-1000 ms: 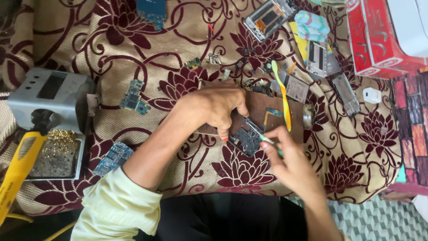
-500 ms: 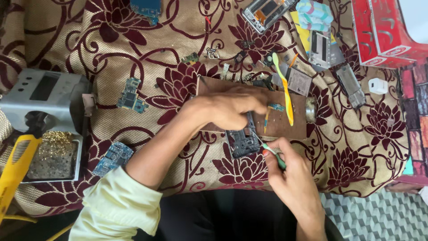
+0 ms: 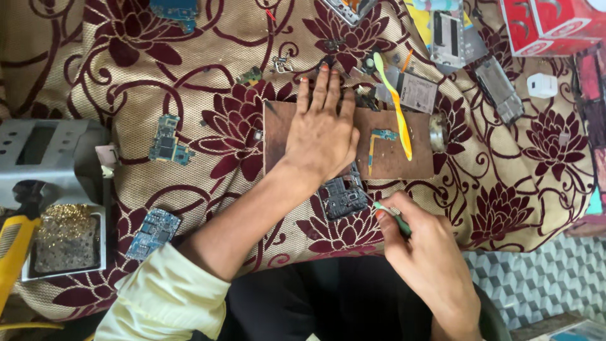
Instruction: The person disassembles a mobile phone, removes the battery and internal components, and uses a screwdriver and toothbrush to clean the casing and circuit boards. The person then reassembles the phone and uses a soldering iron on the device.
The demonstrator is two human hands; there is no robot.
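Two bare hands are seen over a cloth printed with dark red flowers (image 3: 189, 76). The left hand (image 3: 322, 129) is laid flat and open, fingers spread, on a brown board (image 3: 391, 161), with its heel just above a dark phone circuit board (image 3: 342, 199) that lies half off the board's near edge. The right hand (image 3: 429, 265) is closed around a thin green-handled tool (image 3: 391, 216), held like a pen, and its fine tip is pointed at the right edge of the dark circuit board; whether the tip touches cannot be told. On the brown board, right of the left hand, a small teal flex part (image 3: 379, 142) is found, and a yellow toothbrush (image 3: 394, 104) is laid slanting across the board's upper right corner. A round metal piece (image 3: 439, 131) sits at the board's right end. Three more blue circuit boards are scattered on the cloth: one (image 3: 167, 142) left of the brown board, one (image 3: 153, 232) near the pale yellow sleeve (image 3: 164, 303), one (image 3: 175, 9) at the top edge. A grey soldering station (image 3: 44, 155) with a tray of brass wool (image 3: 66, 233) is placed at the far left. Metal phone frames (image 3: 499, 88) and a red box (image 3: 549, 25) are grouped at the upper right.
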